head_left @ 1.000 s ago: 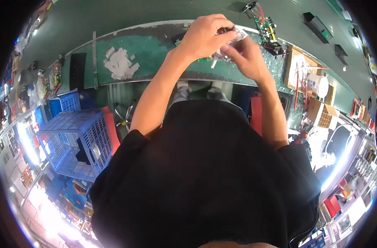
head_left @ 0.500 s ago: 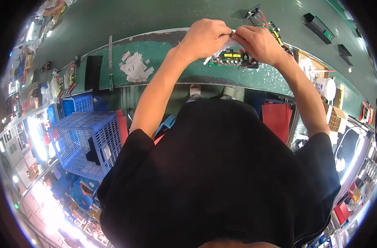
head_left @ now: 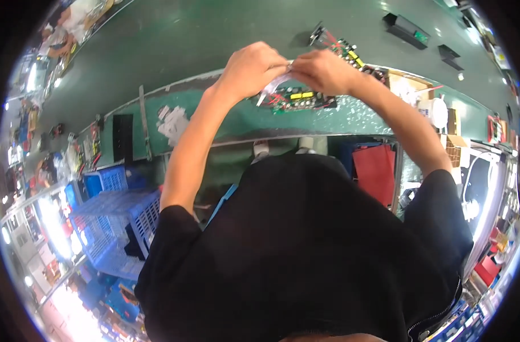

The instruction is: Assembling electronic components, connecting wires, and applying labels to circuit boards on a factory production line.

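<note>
Both of my hands meet above the far edge of the green workbench strip, fingertips almost touching. My left hand [head_left: 254, 69] is closed in a pinch, and so is my right hand [head_left: 324, 71]. What sits between their fingertips is too small and hidden to name. A whitish, partly clear strip [head_left: 273, 85] hangs just under the left fingers; whether it is held I cannot tell. Right below the hands lies a green circuit board [head_left: 302, 102] with yellow-wrapped parts and red wires. A second board [head_left: 351, 54] with red wires lies beyond my right hand.
White paper pieces [head_left: 173, 125] lie left of my left forearm, near a black flat panel [head_left: 122, 138] and a metal strip [head_left: 144, 122]. Black brackets [head_left: 407, 31] sit far right. A white tub [head_left: 438, 113] and cardboard box [head_left: 405, 82] stand right; a blue crate [head_left: 114, 228] is lower left.
The whole view has shifted, so the bench and hands appear lower and further left. My hands stay pinched together, slightly further left over the board than before.
</note>
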